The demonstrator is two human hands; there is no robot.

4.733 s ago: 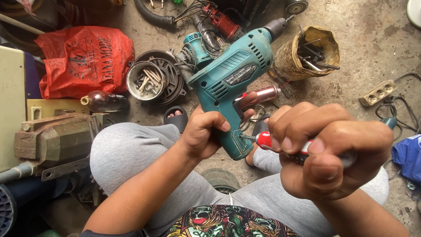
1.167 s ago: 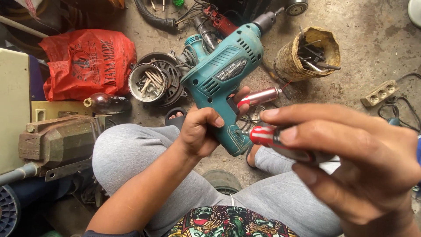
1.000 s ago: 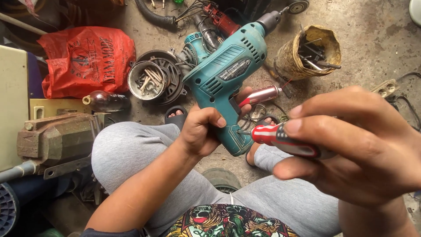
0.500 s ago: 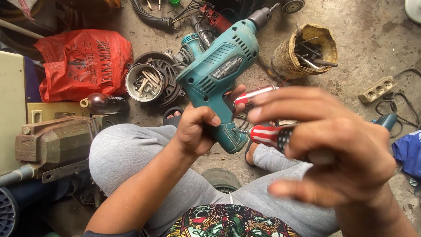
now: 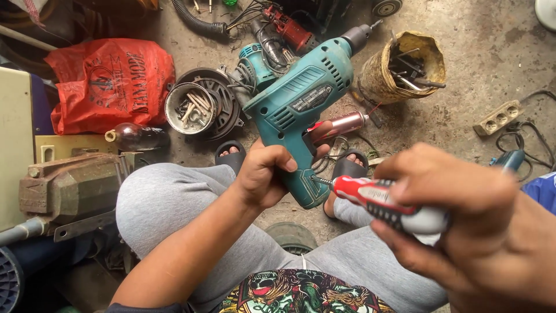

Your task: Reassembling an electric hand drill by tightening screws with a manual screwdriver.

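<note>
The left hand (image 5: 263,177) has its fingers wrapped tight around the grip of a teal plastic electric drill (image 5: 301,110), thumb across the front of the handle. The drill is held up over the knees, its body tilted so the dark metal chuck (image 5: 356,36) points up and away to the right. The right hand (image 5: 463,223), close to the camera and a little blurred, closes its fingers around the red, white and black handle of a screwdriver (image 5: 385,203). The short metal shaft of that screwdriver runs left and its tip meets the lower part of the drill's grip, just beside the left thumb.

Under both hands are the person's legs in grey trousers (image 5: 174,203), with toes in dark sandals (image 5: 231,153) on the concrete floor (image 5: 480,52). Behind the drill, on the floor, lies a red and silver cylindrical can (image 5: 339,124). Left of it sits a round metal tin full of screws and bits (image 5: 190,107), and next to that a crumpled red plastic bag (image 5: 110,81). To the upper right stands a rusty yellow tin holding tools (image 5: 402,66), and further right a beige power strip (image 5: 498,117). At the left edge rests a heavy grey-green metal vise (image 5: 69,188).
</note>
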